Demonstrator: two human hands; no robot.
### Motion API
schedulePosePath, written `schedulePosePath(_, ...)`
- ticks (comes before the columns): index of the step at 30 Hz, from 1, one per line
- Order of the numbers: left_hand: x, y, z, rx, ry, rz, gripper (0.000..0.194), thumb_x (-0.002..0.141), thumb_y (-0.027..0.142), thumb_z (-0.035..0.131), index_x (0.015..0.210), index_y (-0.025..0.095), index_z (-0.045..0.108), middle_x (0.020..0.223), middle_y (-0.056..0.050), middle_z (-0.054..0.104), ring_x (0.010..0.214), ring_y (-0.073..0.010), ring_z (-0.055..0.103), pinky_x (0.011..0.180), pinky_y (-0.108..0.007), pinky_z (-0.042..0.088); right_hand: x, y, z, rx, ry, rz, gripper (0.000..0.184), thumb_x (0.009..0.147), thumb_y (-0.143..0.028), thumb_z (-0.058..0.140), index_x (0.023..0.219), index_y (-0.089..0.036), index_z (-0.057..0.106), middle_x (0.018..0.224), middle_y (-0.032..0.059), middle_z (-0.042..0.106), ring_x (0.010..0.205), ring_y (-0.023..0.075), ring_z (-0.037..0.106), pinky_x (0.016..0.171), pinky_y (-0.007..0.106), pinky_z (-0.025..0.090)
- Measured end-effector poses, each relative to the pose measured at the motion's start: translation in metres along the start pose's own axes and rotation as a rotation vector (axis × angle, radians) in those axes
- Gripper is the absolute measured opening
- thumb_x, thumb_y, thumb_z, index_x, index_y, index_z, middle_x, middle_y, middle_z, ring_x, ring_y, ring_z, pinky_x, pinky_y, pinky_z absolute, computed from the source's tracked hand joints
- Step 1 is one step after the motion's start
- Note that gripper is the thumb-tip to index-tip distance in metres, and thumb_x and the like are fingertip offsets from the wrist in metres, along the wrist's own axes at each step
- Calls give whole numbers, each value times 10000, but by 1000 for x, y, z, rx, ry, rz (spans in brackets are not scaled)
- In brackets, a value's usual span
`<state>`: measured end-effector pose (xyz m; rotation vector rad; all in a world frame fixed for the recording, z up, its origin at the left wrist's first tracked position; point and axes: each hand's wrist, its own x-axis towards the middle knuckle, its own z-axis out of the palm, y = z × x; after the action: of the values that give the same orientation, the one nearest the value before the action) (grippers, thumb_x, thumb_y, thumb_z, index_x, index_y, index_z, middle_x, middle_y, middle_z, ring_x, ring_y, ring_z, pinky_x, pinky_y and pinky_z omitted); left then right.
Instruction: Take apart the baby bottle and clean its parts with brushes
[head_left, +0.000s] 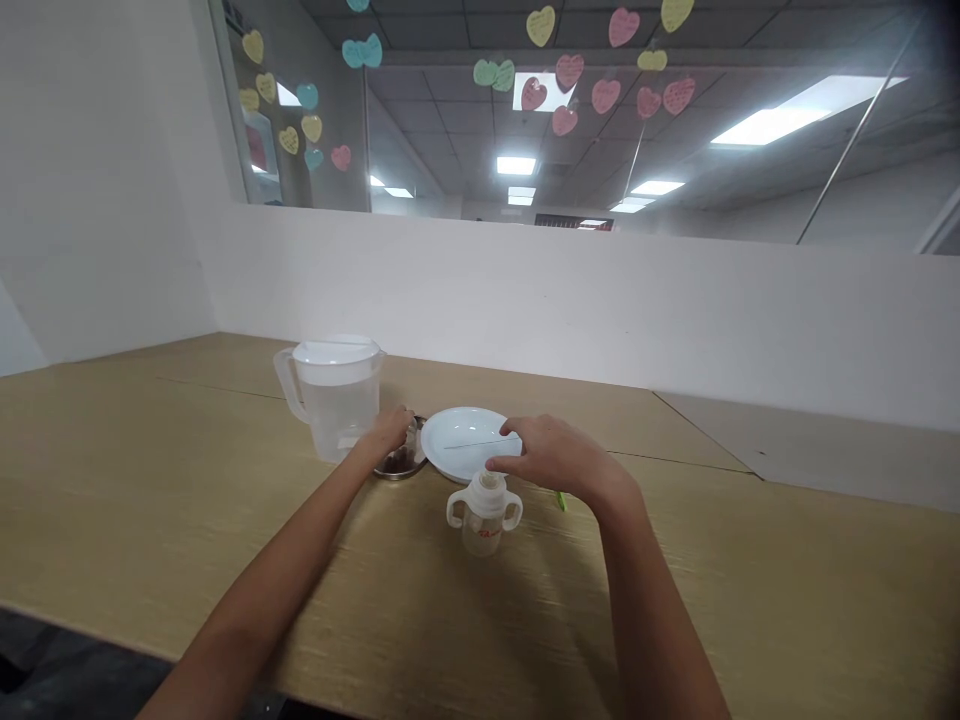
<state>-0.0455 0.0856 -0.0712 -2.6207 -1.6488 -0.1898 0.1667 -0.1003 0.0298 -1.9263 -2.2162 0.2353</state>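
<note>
Nearest, on the pale wooden table (pixel 187 480), a two-handled baby sippy cup (pixel 484 522) stands just in front of the white plate (pixel 469 428). The right hand (pixel 559 457) arches half-open and empty at the plate's right rim, a small green object (pixel 559 500) just below it. The left hand (pixel 388 435) curls over a steel dish (pixel 397 467) of something brown beside the plate's left rim; whether it grips anything cannot be told. A lidded plastic water pitcher (pixel 335 395) stands farther left of the plate.

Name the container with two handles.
The baby bottle in front of the white plate, with a handle on each side; the lidded plastic pitcher further left has only one handle.
</note>
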Motion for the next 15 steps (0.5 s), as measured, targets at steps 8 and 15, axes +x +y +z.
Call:
schedulePosePath(8, -43, 33, -91, 19, 222, 54, 433, 807, 304, 489, 1212, 150, 484, 1197, -132, 521, 1110, -265, 471, 939, -350, 358, -7, 8, -9, -13, 147, -2, 344, 805, -411, 515, 1035, -168, 593, 951, 77, 641, 853, 200, 574, 650, 271, 383)
schedulePosePath(15, -100, 92, -125, -572, 4, 514, 630, 704, 305, 636, 1280, 263, 383, 1127, -16, 572, 985, -167, 549, 834, -275, 444, -10, 8, -13, 223, 134, -243, 501, 724, -399, 628, 1170, -212, 500, 1023, 41, 610, 871, 169, 561, 677, 246, 406)
